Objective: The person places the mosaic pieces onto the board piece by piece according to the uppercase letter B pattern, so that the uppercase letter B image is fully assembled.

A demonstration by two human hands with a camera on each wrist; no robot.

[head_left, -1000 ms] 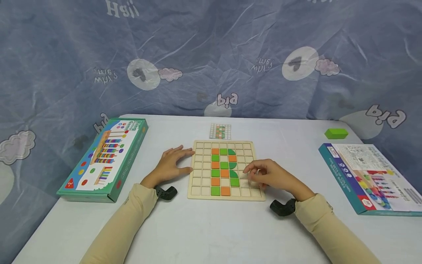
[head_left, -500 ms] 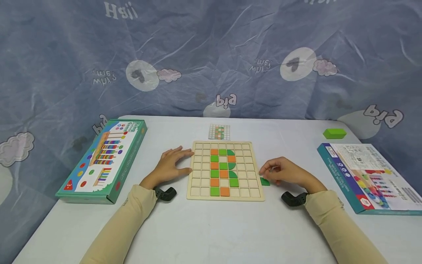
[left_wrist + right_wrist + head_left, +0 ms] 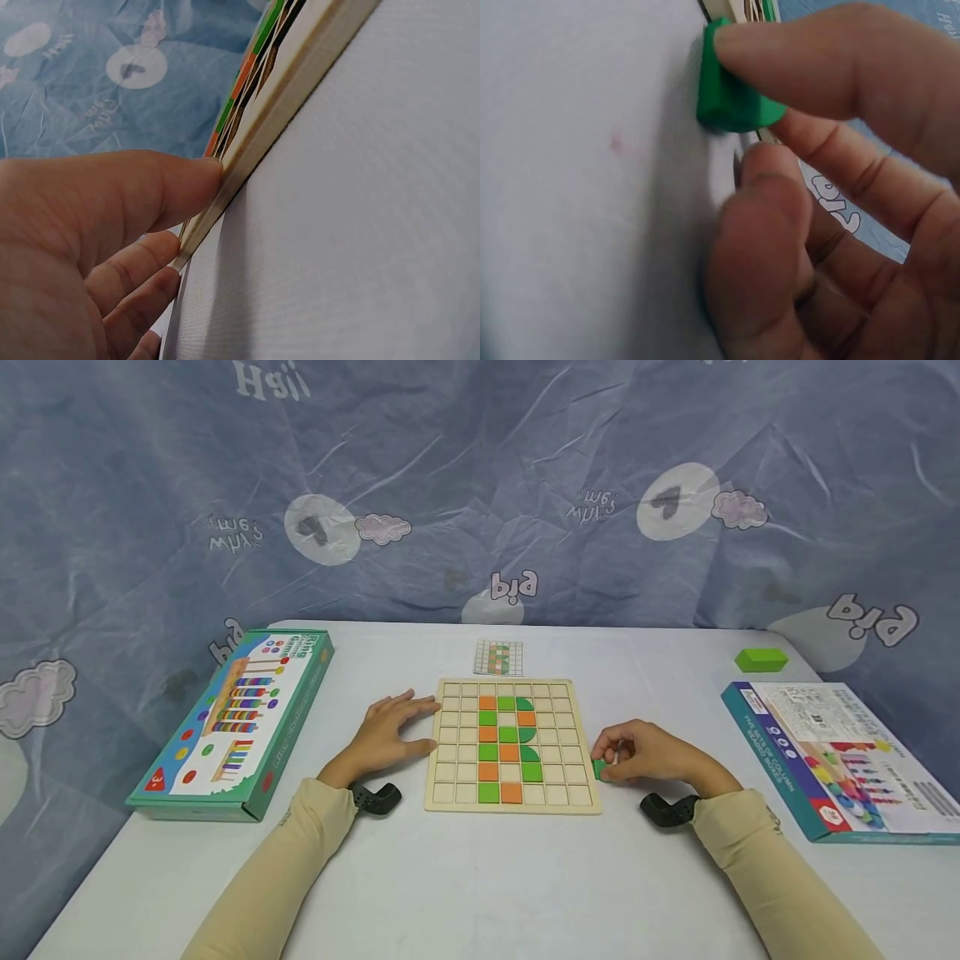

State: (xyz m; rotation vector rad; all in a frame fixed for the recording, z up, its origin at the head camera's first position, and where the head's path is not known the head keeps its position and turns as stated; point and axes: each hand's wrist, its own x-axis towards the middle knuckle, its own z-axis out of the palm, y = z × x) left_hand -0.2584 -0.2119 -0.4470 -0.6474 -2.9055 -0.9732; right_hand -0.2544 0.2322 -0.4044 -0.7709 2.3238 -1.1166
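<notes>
A square wooden grid board (image 3: 555, 777) lies on the white table, with orange and green square tiles and several dark green quarter-round tiles set in its middle columns. My left hand (image 3: 386, 731) rests at the board's left edge, fingers spread, thumb tip and fingertips touching the rim; the left wrist view shows the thumb (image 3: 184, 184) against it. Just off the right edge, my right hand (image 3: 648, 753) pinches a green quarter-round tile (image 3: 739, 105) between thumb and index finger, low over the table. Its other fingers are curled.
A small printed pattern card (image 3: 498, 657) lies behind the board. To the left is a green game box (image 3: 240, 718); at the right lies a teal and white box (image 3: 843, 768) with a bright green block (image 3: 761, 660) behind it. A patterned blue cloth (image 3: 465, 485) hangs at the back.
My right hand has moved off the board to the right, reached the green quarter-round tile lying beside it, and now pinches that tile. My left hand has stayed at the left edge.
</notes>
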